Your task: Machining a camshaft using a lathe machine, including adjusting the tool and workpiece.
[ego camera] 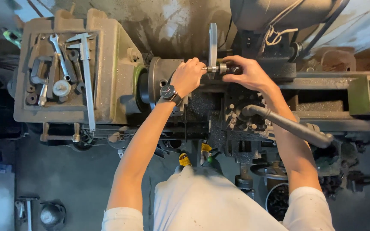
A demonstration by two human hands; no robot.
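Observation:
I stand over a metal lathe (108, 64). My left hand (188, 76), with a dark wristwatch (168, 92) on its wrist, is closed around a short metal shaft (217, 68) right at the round chuck (161, 77). My right hand (248, 72) grips the same shaft from its other end. A flat pale metal disc or plate (213, 42) stands upright on the shaft between my hands. The part of the shaft under my fingers is hidden.
A tray on the headstock (39, 107) holds a caliper (87, 72), wrenches (61, 55) and round parts. A long dark lever handle (294, 126) juts out by my right forearm. The tool post (240, 115) sits below my hands. The floor below is dark concrete (65, 179).

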